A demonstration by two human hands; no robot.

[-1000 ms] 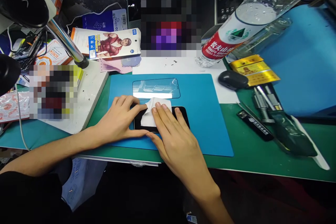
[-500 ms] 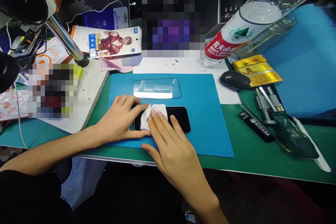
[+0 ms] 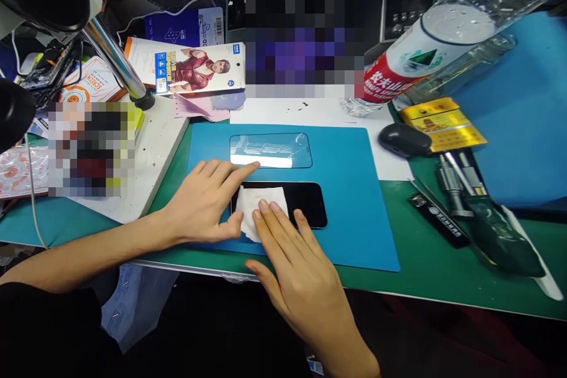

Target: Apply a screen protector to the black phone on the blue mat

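A dark smartphone (image 3: 306,205) lies face up on a blue mat (image 3: 354,212). Over its left half is a white wipe (image 3: 266,196), spread nearly flat and hanging past the phone's near edge. The outstretched fingers of my right hand (image 3: 296,271) press on the wipe from above. My left hand (image 3: 206,204) is at the phone's left end, thumb and index finger spread apart, the thumb beside the wipe's edge; its other fingers are partly hidden. Beyond the phone lies a clear screen protector (image 3: 271,149) with a black border.
Right of the mat are a black mouse (image 3: 404,140), a gold packet (image 3: 443,124), screwdrivers (image 3: 454,183) and a green-handled tool (image 3: 505,239). A water bottle (image 3: 425,53) leans behind them. On the left stand a lamp post (image 3: 117,62), a white board (image 3: 166,147) and a printed box (image 3: 199,68).
The wipe was bunched under both hands and is now spread flatter. My left index finger and thumb have moved off the phone's edges and opened. The view has shifted slightly.
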